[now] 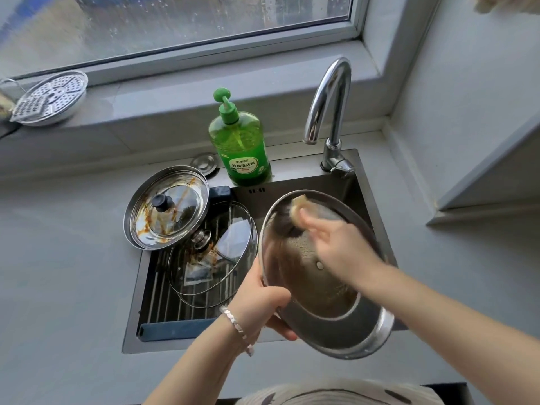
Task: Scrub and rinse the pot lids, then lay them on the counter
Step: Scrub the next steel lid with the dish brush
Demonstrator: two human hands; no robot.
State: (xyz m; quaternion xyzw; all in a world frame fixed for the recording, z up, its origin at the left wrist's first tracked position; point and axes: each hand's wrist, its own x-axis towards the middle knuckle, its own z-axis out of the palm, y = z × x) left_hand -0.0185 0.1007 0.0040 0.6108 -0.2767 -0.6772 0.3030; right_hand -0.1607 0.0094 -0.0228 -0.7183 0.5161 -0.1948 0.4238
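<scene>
Clutching the rim of a large steel lid (321, 290) with the left hand (260, 299), tilting it above the sink (306, 182). Grasping a yellowish sponge (298, 209) in the blurred right hand (336, 244), pressing it on the lid's brown-smeared underside. Lying in the sink on a slatted rack (163, 302): a sauce-streaked glass lid (230, 247), with a stained black-knobbed lid (166, 209) overlapping it and the counter (58, 258). Standing behind: a green soap bottle (242, 147) and a faucet (330, 106).

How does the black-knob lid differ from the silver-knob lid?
The black-knob lid has a wide steel rim; the silver-knob lid is nearly all glass. The black-knob lid straddles the sink edge, overlapping the silver-knob lid on the rack. Both lie knob up, streaked brown.
</scene>
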